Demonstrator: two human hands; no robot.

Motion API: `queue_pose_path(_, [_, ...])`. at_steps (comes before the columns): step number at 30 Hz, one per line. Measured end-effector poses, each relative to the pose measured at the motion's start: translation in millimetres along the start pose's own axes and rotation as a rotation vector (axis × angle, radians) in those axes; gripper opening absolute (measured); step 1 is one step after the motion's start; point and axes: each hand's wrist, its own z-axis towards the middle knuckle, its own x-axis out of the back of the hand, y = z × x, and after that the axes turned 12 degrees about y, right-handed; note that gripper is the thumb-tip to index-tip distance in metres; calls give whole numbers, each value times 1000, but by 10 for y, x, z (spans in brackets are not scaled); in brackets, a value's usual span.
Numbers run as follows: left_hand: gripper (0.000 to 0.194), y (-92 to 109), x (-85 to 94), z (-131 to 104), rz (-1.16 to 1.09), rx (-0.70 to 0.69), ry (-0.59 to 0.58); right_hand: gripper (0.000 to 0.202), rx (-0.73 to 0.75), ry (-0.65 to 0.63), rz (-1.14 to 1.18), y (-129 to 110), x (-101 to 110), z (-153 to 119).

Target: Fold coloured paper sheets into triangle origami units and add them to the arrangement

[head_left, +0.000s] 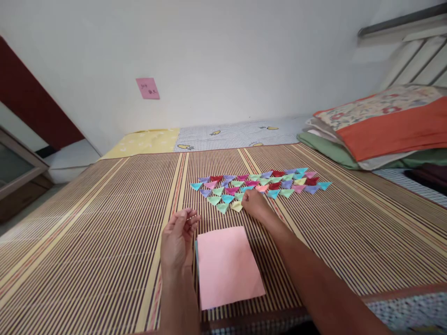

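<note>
Rows of small folded paper triangles in many colours, among them a teal triangle point(228, 199) and a light green one point(222, 208), lie points down on the striped mat point(132, 223). My right hand point(256, 204) is closed at the near edge of these rows, just right of a pale yellow triangle point(237, 206). Its fingertips are turned away, so whatever they pinch is hidden. Nearer to me, my left hand point(179, 235) hovers with loosely curled fingers apart and nothing visible in them. Between my forearms lies a stack of paper with a pink sheet point(228, 267) on top.
Folded bedding with an orange and floral cover point(387, 121) is piled at the right. Behind the mat runs a checked cloth point(237, 135) against the white wall. A pink note point(147, 88) is stuck to that wall. A metal rail point(401, 21) shows at upper right.
</note>
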Motion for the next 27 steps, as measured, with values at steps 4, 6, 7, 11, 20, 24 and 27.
queue_pose_path(4, [40,-17,-2,3,-9,8,-5,31,-16,36,-20,-34,52,-37])
queue_pose_path(6, [40,-20,5,8,-10,9,-7,24,-23,73,-27,-32,110,-68])
queue_pose_path(7, [40,-21,8,10,-9,8,-7,19,-25,94,-28,-25,141,-84])
queue_pose_path(11, [41,-23,2,3,-2,4,-12,11,-13,146,2,26,212,-151])
queue_pose_path(20, [40,-24,-26,-29,2,-1,1,24,-22,37,27,37,57,-137])
queue_pose_path(24, [41,-38,-49,-37,5,0,1,29,-39,5,10,45,17,-99])
queue_pose_path(27, [39,-48,-55,-39,14,5,-6,30,-38,3,0,53,4,-90])
